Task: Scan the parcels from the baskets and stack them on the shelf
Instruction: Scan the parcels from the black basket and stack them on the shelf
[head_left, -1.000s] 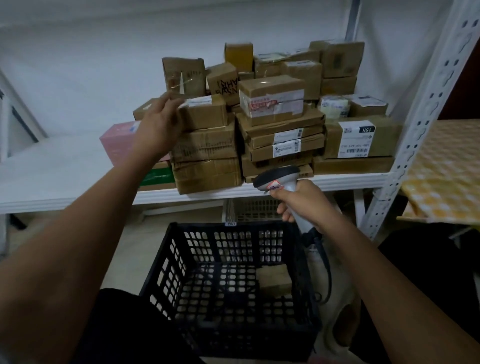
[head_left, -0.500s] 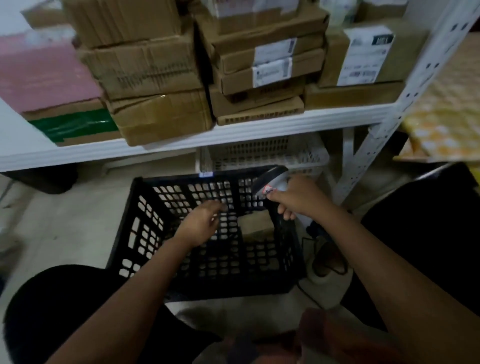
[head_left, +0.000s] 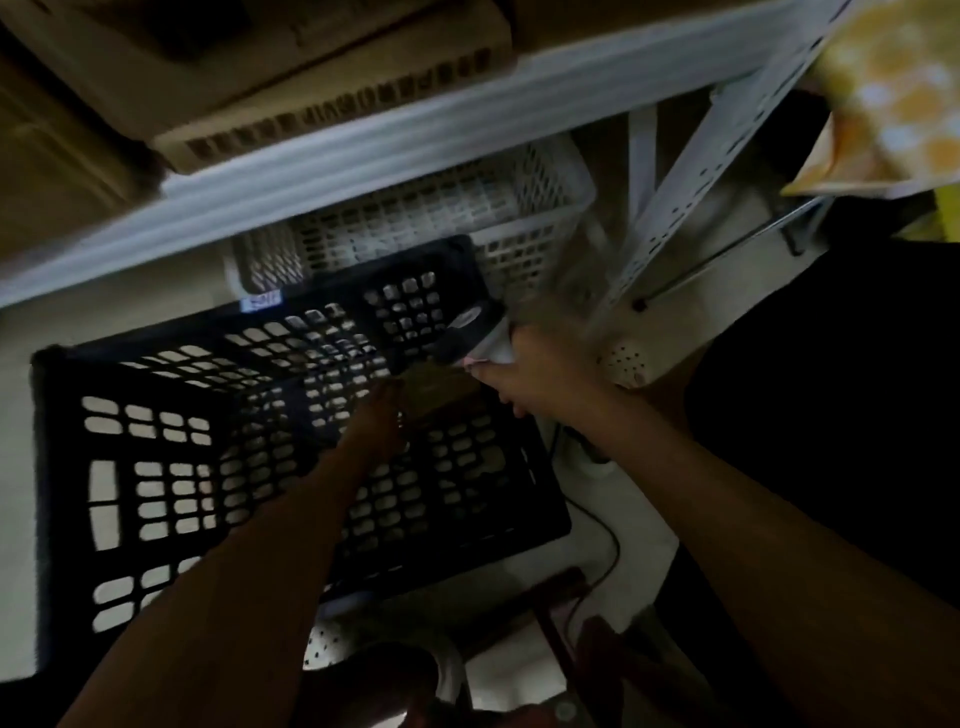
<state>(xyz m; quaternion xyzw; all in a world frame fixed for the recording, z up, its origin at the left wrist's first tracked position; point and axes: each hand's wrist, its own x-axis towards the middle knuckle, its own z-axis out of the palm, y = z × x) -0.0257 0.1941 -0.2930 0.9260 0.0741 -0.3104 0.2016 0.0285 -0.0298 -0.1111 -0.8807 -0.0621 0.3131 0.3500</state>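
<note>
A small brown parcel is seen inside the black basket. It is touched by the left hand; finger position cannot be told. The scanner above the basket's rim is clamped by the right hand.

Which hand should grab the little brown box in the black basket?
Left. The left hand reaches into the black plastic basket beside the small brown cardboard box; the right hand grips the handheld scanner.

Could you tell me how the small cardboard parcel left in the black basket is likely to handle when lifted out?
The parcel looks like a small boxy carton, so it is probably stiff and light enough for the left hand alone. Its flat faces suggest it won't roll. The black basket walls are tall, so it likely needs lifting straight up.
</note>
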